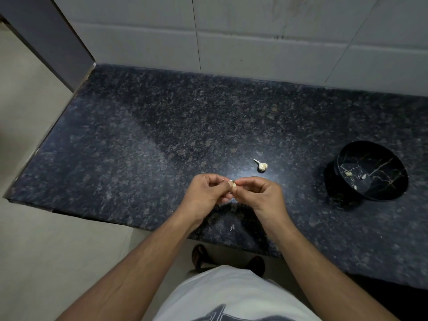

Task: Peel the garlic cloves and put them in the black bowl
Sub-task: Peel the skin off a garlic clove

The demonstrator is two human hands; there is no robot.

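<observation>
Both hands, left hand (205, 191) and right hand (259, 193), pinch one garlic clove (233, 186) (near counter edge (162, 230)).

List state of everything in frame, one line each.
left hand: pinching the garlic clove
right hand: pinching the same clove
garlic clove: held between both hands above the counter, how far peeled unclear
garlic piece: lying on the counter, untouched
black bowl: tilted on the counter, a few pale bits inside
peel scrap: loose near counter edge
</observation>
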